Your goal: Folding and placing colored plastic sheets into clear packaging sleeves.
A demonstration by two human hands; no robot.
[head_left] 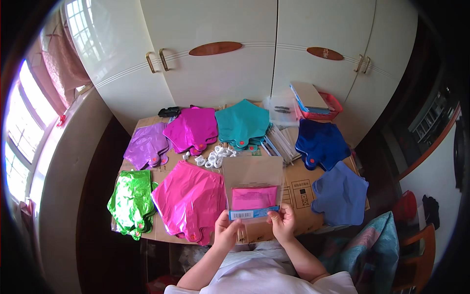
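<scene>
Above the front edge of the table I hold a clear plastic bag [252,171] with both hands. Inside it shows a folded pink foil piece [254,198], with a blue barcode strip [247,214] along the lower edge. My left hand [227,232] pinches the lower left corner, and my right hand [283,221] grips the lower right corner. Close to my left hand lies a stack of flat pink foil balloons [190,198]. Several small white ribbon rolls [213,158] lie behind the bag.
Other flat foil balloon stacks are green [131,198], lilac [145,143], magenta [192,128], teal [243,121], dark blue [323,142] and periwinkle [341,193]. Clear bags [283,142] lie near a red basket [334,105]. Cardboard [303,213] covers the table; white cabinets [220,73] stand behind.
</scene>
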